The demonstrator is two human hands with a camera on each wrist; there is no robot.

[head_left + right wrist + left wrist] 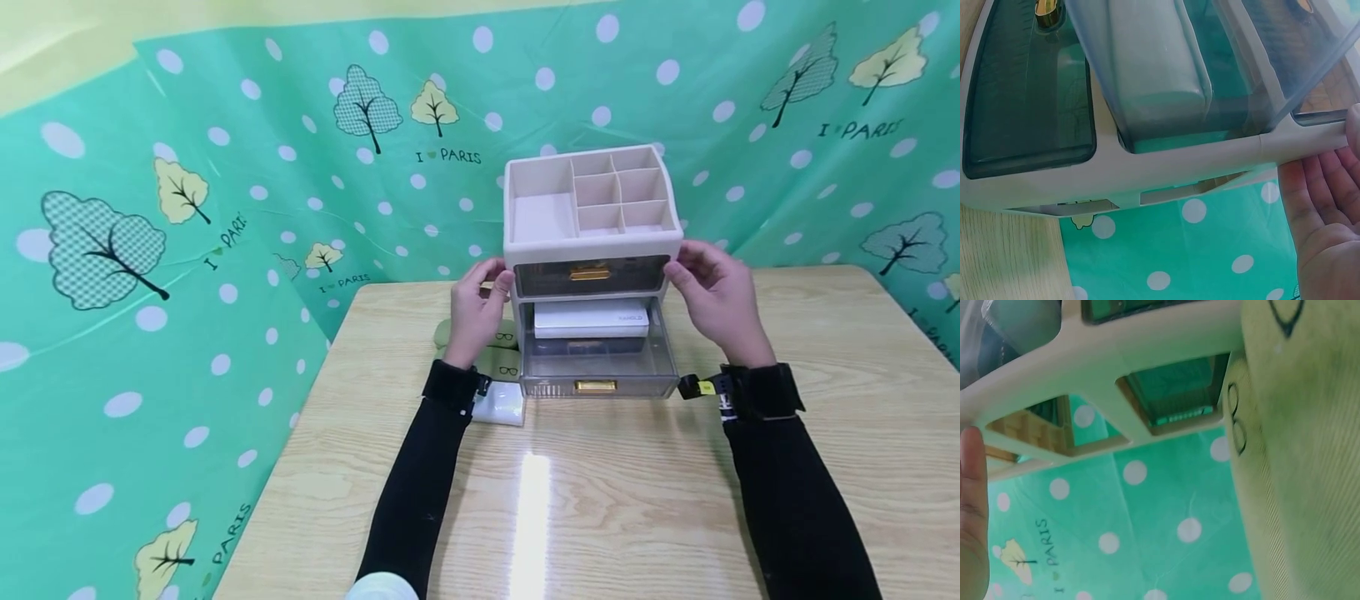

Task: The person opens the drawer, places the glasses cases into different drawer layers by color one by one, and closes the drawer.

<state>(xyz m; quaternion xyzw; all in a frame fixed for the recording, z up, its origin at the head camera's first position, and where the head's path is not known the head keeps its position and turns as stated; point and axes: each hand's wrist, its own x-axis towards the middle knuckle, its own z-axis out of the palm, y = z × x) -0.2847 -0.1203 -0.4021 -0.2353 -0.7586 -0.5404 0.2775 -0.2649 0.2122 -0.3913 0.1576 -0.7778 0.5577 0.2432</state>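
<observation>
A cream desktop organizer [592,248] with a compartmented top and smoky see-through drawers stands at the back of the wooden table. One drawer [600,367] is pulled out, with a white box [591,319] lying in its rear part. My left hand [477,310] grips the organizer's left side below its top, thumb toward the front corner. On the opposite side, my right hand [720,298] holds it at about the same height. The right wrist view shows this hand's fingers [1316,187] bent under the frame edge. Only one finger [972,481] of the left hand shows in the left wrist view.
Green glasses cases [491,362] lie left of the organizer, beside my left wrist. A white packet [498,404] lies in front of them. The pulled-out drawer juts toward me. A patterned green cloth [420,208] hangs behind the table. A white round object [381,587] shows at the bottom edge.
</observation>
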